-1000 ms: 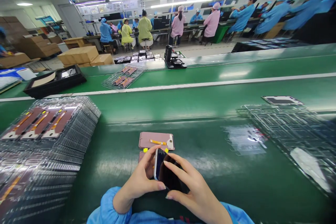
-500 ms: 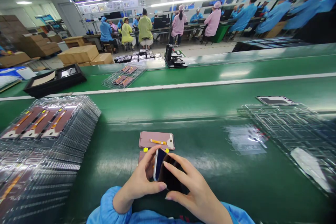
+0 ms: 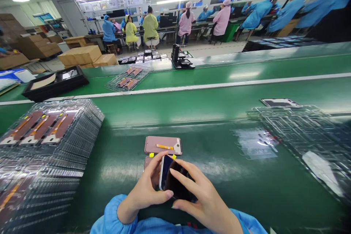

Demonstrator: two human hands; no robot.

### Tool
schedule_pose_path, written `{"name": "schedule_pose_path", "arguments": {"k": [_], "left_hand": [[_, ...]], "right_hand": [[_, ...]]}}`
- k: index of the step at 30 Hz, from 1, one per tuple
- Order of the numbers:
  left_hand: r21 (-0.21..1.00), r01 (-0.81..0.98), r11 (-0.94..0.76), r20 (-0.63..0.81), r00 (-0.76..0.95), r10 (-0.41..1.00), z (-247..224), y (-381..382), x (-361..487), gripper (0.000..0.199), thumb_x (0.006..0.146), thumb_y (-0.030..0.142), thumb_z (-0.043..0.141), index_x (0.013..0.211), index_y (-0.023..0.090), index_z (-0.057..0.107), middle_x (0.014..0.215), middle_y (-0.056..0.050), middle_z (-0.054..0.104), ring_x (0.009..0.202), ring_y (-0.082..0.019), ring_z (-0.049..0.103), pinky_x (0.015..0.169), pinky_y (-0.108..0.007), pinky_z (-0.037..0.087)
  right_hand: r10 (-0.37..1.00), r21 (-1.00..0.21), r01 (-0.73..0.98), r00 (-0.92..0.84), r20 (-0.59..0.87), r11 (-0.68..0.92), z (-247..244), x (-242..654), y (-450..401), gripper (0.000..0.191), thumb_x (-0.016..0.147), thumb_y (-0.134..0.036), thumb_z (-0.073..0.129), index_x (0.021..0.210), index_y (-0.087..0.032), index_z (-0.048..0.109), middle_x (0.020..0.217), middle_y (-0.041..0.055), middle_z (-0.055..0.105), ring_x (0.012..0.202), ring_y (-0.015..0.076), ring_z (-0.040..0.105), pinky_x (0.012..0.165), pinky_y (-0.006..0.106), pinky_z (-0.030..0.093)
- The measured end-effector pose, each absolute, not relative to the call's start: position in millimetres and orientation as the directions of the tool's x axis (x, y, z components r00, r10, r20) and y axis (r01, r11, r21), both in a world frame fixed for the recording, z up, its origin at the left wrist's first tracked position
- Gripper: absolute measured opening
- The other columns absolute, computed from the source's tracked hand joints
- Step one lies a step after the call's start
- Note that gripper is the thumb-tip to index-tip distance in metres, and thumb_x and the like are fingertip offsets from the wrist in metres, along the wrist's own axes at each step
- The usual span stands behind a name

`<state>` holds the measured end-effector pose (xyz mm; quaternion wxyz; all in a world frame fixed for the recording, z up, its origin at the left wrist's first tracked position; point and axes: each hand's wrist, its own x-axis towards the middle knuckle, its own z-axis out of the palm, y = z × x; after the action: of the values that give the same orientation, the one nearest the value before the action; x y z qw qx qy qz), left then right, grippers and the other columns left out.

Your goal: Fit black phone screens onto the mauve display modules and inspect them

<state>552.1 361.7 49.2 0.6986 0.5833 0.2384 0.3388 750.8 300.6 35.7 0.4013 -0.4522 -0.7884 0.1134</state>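
Close to my body, my left hand point(image 3: 145, 182) wraps round the silver-edged side of a phone point(image 3: 163, 173). The phone is tilted, and its glossy dark face shows between my hands. My right hand point(image 3: 201, 193) grips its right part, fingers across the dark face and thumb at the near edge. Just beyond lies a phone screen panel point(image 3: 151, 144), pinkish back up, with an orange ribbon cable point(image 3: 164, 146). A second panel point(image 3: 147, 161) with yellow tabs is mostly hidden by my left hand.
Stacked clear trays point(image 3: 90, 131) with screen panels stand at left. More clear trays point(image 3: 290, 124), plastic films point(image 3: 255, 145) and a white-edged panel point(image 3: 280, 102) lie right. Across the green belt are a black tray point(image 3: 55, 84) and a black fixture point(image 3: 181, 60). Co-workers sit at a far bench.
The white-edged panel at the right has shifted slightly left. My hands keep nearly the same hold on the phone.
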Motion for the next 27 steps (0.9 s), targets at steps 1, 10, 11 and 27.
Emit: {"name": "schedule_pose_path", "arguments": {"k": [1, 10, 11, 27], "left_hand": [[0.977, -0.191, 0.091, 0.058, 0.655, 0.753, 49.2, 361.8, 552.3, 0.080, 0.074, 0.037, 0.079, 0.143, 0.031, 0.039, 0.145, -0.012, 0.050, 0.138, -0.035, 0.040, 0.111, -0.046, 0.039], [0.980, -0.176, 0.088, 0.045, 0.637, 0.770, 51.6, 361.9, 553.5, 0.075, 0.077, 0.037, 0.076, 0.142, 0.029, 0.041, 0.143, -0.012, 0.052, 0.134, -0.033, 0.046, 0.109, -0.044, 0.040], [0.980, -0.177, 0.088, 0.046, 0.636, 0.770, 52.0, 361.7, 553.3, 0.074, 0.077, 0.036, 0.077, 0.142, 0.030, 0.041, 0.143, -0.011, 0.052, 0.134, -0.033, 0.046, 0.109, -0.043, 0.041], [0.975, -0.195, 0.104, 0.054, 0.666, 0.744, 55.3, 359.4, 550.5, 0.079, 0.076, 0.028, 0.079, 0.144, 0.038, 0.040, 0.148, -0.006, 0.049, 0.139, -0.028, 0.042, 0.113, -0.038, 0.036]], "right_hand": [[0.804, -0.545, 0.619, -0.266, 0.531, 0.565, 35.3, 750.8, 300.5, 0.061, 0.090, -0.053, 0.060, 0.143, -0.025, 0.047, 0.140, 0.0153, 0.051, 0.124, 0.0319, 0.052, 0.098, 0.050, 0.052], [0.807, -0.551, 0.618, -0.258, 0.531, 0.560, 38.9, 750.4, 300.8, 0.059, 0.091, -0.052, 0.059, 0.142, -0.024, 0.048, 0.137, 0.0160, 0.053, 0.122, 0.0306, 0.054, 0.095, 0.049, 0.054], [0.809, -0.552, 0.618, -0.260, 0.528, 0.559, 38.8, 750.4, 300.8, 0.059, 0.091, -0.052, 0.059, 0.142, -0.023, 0.048, 0.138, 0.0160, 0.052, 0.122, 0.0306, 0.053, 0.096, 0.049, 0.054], [0.763, -0.490, 0.620, -0.305, 0.570, 0.614, 43.8, 751.9, 299.4, 0.057, 0.094, -0.044, 0.059, 0.142, -0.018, 0.044, 0.144, 0.0178, 0.044, 0.131, 0.0307, 0.044, 0.103, 0.049, 0.047]]}}
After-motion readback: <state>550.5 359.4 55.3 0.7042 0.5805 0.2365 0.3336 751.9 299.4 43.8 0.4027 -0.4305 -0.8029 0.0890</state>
